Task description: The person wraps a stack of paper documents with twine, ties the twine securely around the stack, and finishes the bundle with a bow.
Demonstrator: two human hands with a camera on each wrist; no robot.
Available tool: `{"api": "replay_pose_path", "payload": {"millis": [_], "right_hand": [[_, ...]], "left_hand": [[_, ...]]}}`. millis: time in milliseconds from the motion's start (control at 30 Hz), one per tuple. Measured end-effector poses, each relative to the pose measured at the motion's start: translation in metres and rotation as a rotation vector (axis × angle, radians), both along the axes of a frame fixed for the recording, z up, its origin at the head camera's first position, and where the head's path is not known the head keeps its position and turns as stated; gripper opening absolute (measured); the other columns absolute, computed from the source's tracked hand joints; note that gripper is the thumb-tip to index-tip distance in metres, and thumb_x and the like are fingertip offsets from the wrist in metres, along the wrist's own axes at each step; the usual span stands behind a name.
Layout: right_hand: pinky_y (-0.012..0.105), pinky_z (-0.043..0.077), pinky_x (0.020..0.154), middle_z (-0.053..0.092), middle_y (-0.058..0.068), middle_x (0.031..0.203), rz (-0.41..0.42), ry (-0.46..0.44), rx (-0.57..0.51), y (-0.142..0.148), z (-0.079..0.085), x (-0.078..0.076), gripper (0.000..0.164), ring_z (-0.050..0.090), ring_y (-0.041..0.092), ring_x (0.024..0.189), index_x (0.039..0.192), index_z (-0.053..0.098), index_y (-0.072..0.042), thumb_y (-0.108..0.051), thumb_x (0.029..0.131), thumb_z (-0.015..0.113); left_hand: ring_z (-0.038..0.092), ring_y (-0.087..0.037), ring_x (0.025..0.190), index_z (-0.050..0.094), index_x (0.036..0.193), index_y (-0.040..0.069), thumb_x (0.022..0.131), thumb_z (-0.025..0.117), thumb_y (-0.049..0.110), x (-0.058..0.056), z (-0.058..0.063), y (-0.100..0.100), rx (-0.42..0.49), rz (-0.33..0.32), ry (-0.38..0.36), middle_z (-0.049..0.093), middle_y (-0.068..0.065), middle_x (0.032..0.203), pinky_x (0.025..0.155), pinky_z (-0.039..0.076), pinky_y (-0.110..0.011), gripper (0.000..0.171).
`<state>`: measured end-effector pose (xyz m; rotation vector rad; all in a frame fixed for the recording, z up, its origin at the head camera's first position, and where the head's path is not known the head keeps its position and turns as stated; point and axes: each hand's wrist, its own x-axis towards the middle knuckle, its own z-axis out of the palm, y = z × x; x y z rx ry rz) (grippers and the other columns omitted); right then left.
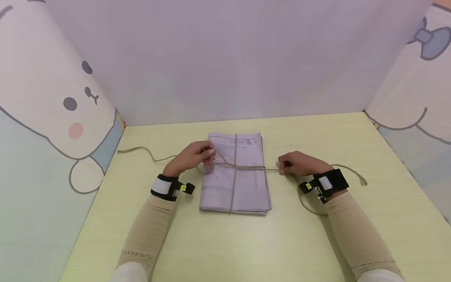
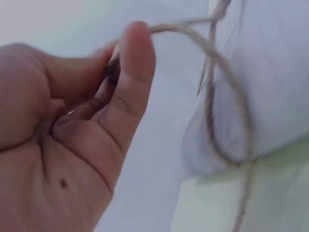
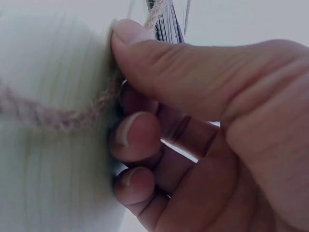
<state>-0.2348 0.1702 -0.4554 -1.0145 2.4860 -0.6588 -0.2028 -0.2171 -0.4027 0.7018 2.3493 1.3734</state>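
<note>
A stack of folded newspapers (image 1: 250,192) lies on the table with twine (image 1: 233,188) running lengthwise and crosswise over it. At the stack's left edge, my left hand (image 1: 197,154) pinches the twine between thumb and fingers; a loop of that twine (image 2: 246,121) hangs beside the papers in the left wrist view. Off the stack's right side, my right hand (image 1: 299,162) pinches the other length of twine, which runs straight from the crossing to the fingers. In the right wrist view, the twine (image 3: 53,118) passes under the thumb.
A loose twine end (image 1: 134,149) trails left across the pale yellow table (image 1: 282,243). Another end (image 1: 363,180) lies to the right, past the right wrist. Plain fabric (image 1: 239,62) hangs behind, and printed cartoon panels (image 1: 46,98) stand at both sides.
</note>
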Motion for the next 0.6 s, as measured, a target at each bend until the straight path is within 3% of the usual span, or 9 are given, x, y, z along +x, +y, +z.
{"api": "replay_pose_path", "payload": {"millis": [100, 233, 467, 600], "right_hand": [[0.025, 0.036, 0.059, 0.045, -0.007, 0.065, 0.005, 0.01, -0.01, 0.0, 0.0, 0.0, 0.018, 0.045, 0.01, 0.063, 0.074, 0.055, -0.017, -0.019, 0.086, 0.068], [0.024, 0.036, 0.058, 0.045, -0.008, 0.065, 0.02, 0.022, -0.025, 0.001, -0.001, 0.0, 0.019, 0.045, 0.009, 0.062, 0.073, 0.054, -0.017, -0.02, 0.086, 0.069], [0.024, 0.037, 0.059, 0.044, -0.009, 0.065, 0.039, 0.017, -0.026, 0.002, -0.004, -0.003, 0.021, 0.044, 0.008, 0.061, 0.072, 0.053, -0.02, -0.021, 0.086, 0.068], [0.024, 0.037, 0.059, 0.045, -0.008, 0.065, 0.033, 0.023, -0.022, 0.002, -0.004, -0.002, 0.02, 0.044, 0.008, 0.061, 0.073, 0.053, -0.02, -0.021, 0.086, 0.068]], "left_hand": [[0.062, -0.033, 0.082, 0.05, 0.107, -0.01, 0.1, 0.042, 0.016, 0.0, -0.005, 0.012, 0.147, 0.033, -0.106, 0.057, -0.026, 0.104, 0.072, 0.052, -0.04, 0.028], [0.06, -0.035, 0.084, 0.047, 0.109, -0.009, 0.101, 0.039, 0.017, -0.002, -0.011, 0.022, 0.207, 0.062, -0.122, 0.052, -0.026, 0.122, 0.073, 0.052, -0.037, 0.028], [0.06, -0.032, 0.085, 0.043, 0.102, -0.003, 0.102, 0.036, 0.02, -0.003, -0.019, 0.034, 0.273, 0.048, -0.182, 0.058, -0.029, 0.114, 0.073, 0.05, -0.04, 0.024], [0.061, -0.024, 0.087, 0.043, 0.1, 0.0, 0.097, 0.05, 0.014, -0.006, -0.02, 0.04, 0.206, 0.048, -0.155, 0.06, -0.026, 0.107, 0.075, 0.05, -0.038, 0.016]]}}
